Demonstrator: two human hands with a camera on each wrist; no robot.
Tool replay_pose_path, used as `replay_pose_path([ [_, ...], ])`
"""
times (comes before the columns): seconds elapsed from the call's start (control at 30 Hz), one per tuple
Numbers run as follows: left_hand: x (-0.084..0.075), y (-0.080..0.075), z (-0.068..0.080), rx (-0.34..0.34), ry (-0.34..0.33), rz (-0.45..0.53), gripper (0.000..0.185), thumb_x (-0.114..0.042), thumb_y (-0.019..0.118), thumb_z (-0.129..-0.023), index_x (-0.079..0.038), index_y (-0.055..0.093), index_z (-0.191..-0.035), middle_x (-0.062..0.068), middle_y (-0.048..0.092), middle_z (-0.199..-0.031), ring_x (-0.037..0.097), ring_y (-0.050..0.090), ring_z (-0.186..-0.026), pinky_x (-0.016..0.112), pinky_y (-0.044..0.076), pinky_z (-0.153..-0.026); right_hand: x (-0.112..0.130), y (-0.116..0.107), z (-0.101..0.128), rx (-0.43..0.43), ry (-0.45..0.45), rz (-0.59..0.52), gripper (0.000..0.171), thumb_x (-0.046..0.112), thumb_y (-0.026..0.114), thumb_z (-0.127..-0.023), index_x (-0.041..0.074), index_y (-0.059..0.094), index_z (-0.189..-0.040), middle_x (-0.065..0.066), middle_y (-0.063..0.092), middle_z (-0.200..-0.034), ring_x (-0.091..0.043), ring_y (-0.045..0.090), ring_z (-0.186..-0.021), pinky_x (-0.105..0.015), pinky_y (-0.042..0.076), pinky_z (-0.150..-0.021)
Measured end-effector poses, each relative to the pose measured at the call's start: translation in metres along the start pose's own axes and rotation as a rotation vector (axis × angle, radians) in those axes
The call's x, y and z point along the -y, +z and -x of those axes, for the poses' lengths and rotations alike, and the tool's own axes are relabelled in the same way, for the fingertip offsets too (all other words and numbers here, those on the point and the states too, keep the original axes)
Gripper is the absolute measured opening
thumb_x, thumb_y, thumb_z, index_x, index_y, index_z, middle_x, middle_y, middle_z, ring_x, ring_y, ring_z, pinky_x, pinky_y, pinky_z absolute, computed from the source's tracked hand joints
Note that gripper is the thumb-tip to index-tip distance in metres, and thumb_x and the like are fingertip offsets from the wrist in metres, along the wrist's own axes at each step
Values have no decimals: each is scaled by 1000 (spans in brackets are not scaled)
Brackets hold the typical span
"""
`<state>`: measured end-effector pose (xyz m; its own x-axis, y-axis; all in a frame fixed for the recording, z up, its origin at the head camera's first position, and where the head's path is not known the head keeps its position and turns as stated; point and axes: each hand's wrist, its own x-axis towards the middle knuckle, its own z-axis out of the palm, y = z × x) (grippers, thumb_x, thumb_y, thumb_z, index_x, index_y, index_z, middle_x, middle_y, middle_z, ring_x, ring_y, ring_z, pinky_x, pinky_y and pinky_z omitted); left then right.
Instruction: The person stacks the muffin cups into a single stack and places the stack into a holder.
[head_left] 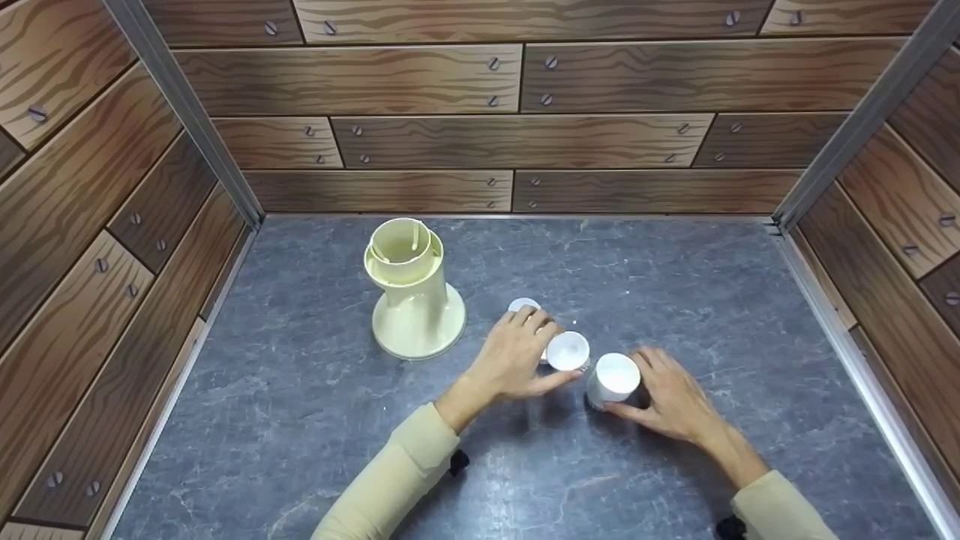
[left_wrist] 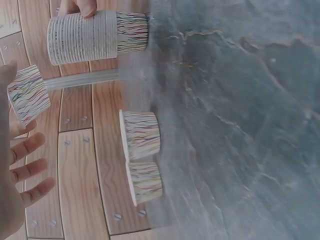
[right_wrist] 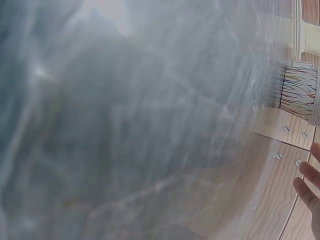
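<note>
My left hand (head_left: 517, 356) pinches a small paper cup (head_left: 568, 351) between thumb and index finger, its other fingers spread. In the left wrist view the cup (left_wrist: 30, 95) shows wavy coloured lines and is held tilted above the table. My right hand (head_left: 675, 394) grips a tall upright stack of the same cups (head_left: 617, 377), thumb at the near side and fingers at the far side. Two single cups, one (left_wrist: 142, 135) beside the other (left_wrist: 145, 182), stand upright on the table; from the head, my left hand partly hides them.
A cream plastic stand (head_left: 416, 322) with a flared round base and a tubular top stands left of my hands. The dark marbled table (head_left: 300, 420) is bounded by wood-patterned walls (head_left: 427, 79) and metal rails (head_left: 862, 390).
</note>
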<state>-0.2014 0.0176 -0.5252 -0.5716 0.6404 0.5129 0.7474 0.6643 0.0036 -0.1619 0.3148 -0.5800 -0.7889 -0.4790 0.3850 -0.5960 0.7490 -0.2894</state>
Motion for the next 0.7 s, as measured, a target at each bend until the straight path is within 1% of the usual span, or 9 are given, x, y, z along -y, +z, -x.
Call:
replay_pose_path([
  [0.1,-3,-2,-4,-4,9,10,68,-77,52,-88,-16,66,-117,2,60,-114,19,53,-105,33,47,-86,0,1,0,1,-3,0,74,60,83,-76,6,61,-122,-6,58,-109,-26,57,-100,-49,48,-85],
  [0.23,-8,-4,-11,-33,27,25,66,-75,57,-87,-17,66,-118,2,61,-114,19,54,-107,33,48,-88,0,2,-2,-1,-14,5,75,60,83,-76,6,61,-122,-7,58,-110,-26,57,-100,-49,48,-85],
  [0.37,-14,-6,-17,-50,51,36,64,-75,54,-89,-18,66,-117,1,61,-114,19,55,-107,33,46,-90,-1,3,-1,-4,-34,10,74,60,82,-76,6,60,-121,-8,58,-111,-26,56,-100,-48,48,-85],
  [0.53,-20,-5,-21,-39,72,34,66,-76,46,-91,-19,66,-117,-1,61,-114,17,53,-107,32,45,-90,-2,2,0,-4,-36,4,72,59,82,-77,6,60,-121,-7,58,-112,-26,56,-101,-48,47,-86],
  [0.7,-23,-4,-24,-35,97,38,65,-76,46,-91,-20,66,-118,-2,60,-114,16,52,-107,32,45,-92,-2,1,1,2,-19,-1,76,59,82,-77,6,60,-125,-9,59,-116,-28,56,-105,-50,47,-89],
])
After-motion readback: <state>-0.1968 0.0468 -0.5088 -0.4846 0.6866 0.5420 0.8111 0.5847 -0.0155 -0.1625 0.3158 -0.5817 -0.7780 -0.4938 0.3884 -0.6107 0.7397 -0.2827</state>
